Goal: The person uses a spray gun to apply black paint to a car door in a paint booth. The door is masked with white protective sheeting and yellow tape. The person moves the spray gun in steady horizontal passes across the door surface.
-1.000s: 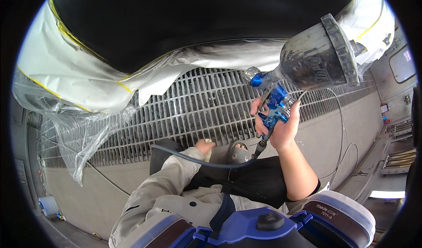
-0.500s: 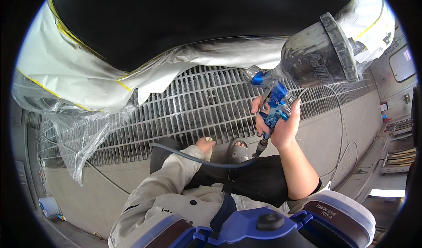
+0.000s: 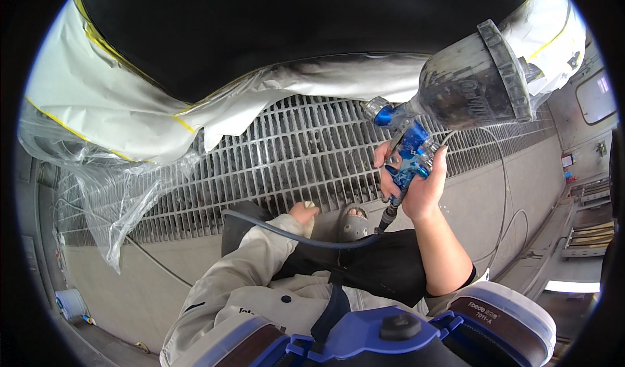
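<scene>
The right hand point(image 3: 423, 194) is wrapped around the grip of a blue spray gun point(image 3: 411, 149), its fingers curled on the trigger side and its thumb up behind the body. The gun is in front of the person, to the right, its nozzle point(image 3: 374, 110) turned toward the left of the view and its large, paint-stained cup point(image 3: 472, 84) leaning up to the right. The left hand point(image 3: 302, 213), low by the knee, is closed on what looks like a pale cloth point(image 3: 310, 222), well apart from the gun.

Beyond them curves a glossy black panel point(image 3: 293, 22), edged with white masking sheet point(image 3: 130, 100) and yellow tape point(image 3: 117, 56); below lies the floor grating point(image 3: 286, 152). A blue-grey hose point(image 3: 280, 231) runs from the foot of the grip across the person's lap to the left knee.

The step in hand, I judge, is spray work on the panel, at a pause or between passes — no mist shows, and whether the trigger is pressed I cannot tell. A further pass would call for a level, steady gun with its nozzle squared to the black area, and for the hose — slack across the lap — to be kept off the panel.
</scene>
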Motion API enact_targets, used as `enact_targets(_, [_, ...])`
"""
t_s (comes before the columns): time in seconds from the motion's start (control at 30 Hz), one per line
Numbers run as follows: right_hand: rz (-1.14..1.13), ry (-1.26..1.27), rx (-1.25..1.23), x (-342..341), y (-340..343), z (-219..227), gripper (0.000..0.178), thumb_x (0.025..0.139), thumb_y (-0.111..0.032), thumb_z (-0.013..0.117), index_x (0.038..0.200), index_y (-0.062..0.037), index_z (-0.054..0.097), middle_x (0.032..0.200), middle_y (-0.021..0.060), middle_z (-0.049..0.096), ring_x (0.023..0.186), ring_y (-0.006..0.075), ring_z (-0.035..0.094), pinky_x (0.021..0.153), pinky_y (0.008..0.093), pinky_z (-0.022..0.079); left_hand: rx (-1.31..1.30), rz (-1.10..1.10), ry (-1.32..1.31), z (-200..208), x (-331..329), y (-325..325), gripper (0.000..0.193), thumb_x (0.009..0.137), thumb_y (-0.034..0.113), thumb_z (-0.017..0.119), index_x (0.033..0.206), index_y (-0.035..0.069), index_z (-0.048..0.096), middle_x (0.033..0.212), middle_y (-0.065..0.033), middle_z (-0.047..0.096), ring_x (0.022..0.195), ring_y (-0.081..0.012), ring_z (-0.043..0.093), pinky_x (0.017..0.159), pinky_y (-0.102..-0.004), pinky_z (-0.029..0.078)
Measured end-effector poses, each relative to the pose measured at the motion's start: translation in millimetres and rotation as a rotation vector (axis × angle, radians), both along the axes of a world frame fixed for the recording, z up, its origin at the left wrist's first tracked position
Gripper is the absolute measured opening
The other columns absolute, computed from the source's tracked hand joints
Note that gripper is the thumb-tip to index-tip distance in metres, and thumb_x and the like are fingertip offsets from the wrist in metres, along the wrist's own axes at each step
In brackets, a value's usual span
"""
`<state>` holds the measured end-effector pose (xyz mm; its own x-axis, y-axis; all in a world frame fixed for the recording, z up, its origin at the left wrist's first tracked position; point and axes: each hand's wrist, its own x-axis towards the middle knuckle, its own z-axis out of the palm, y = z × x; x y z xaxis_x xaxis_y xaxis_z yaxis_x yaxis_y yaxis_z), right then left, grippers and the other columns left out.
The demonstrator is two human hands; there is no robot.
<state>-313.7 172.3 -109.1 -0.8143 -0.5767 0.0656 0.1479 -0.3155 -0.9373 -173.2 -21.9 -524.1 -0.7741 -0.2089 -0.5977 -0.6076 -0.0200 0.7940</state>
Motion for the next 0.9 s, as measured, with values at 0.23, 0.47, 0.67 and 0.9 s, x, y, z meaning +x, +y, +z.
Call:
enact_targets(0.23, [0.032,0.006,0.026,-0.8,2.9,-3.2,0.104,0.099,-0.086,0.013,0.105,0.0076,0.058,0.095,0.0140,0.065,0.046,0.0114,0.045,0.044,0.0283,0.044,0.027,-0.024,0.020,-4.7,-0.1,-0.9,0.030,0.082,0.027,0.078,0.095,0.001,0.078,0.089,-0.0136,0.078,0.082,-0.0247,0.074,0.075,-0.0396,0.056])
enact_targets(0.47, [-0.002,0.014,0.043,1.7,0.4,1.5,0.104,0.098,-0.086,0.014,0.104,0.0080,0.058,0.095,0.0142,0.065,0.046,0.0114,0.045,0.044,0.0286,0.044,-0.089,-0.016,-0.070,-3.0,-2.3,-1.8,0.034,0.081,0.029,0.078,0.100,0.000,0.078,0.094,-0.0154,0.079,0.085,-0.0251,0.075,0.078,-0.0393,0.057])
enact_targets(0.67, [-0.002,-0.014,0.036,4.8,1.8,0.5,0.104,0.098,-0.086,0.014,0.104,0.0081,0.057,0.096,0.0144,0.065,0.046,0.0113,0.046,0.044,0.0283,0.045,0.037,-0.001,-0.006,4.5,0.4,-0.1,0.035,0.080,0.029,0.079,0.098,-0.001,0.077,0.092,-0.0156,0.078,0.085,-0.0275,0.075,0.079,-0.0402,0.057])
enact_targets(0.9, [-0.003,-0.005,0.042,5.3,1.8,1.4,0.105,0.098,-0.087,0.014,0.103,0.0082,0.058,0.095,0.0139,0.065,0.046,0.0110,0.045,0.045,0.0279,0.045,0.012,0.006,-0.018,-2.1,-1.1,-1.2,0.034,0.077,0.026,0.078,0.097,-0.001,0.077,0.090,-0.0168,0.078,0.084,-0.0289,0.075,0.077,-0.0412,0.057])
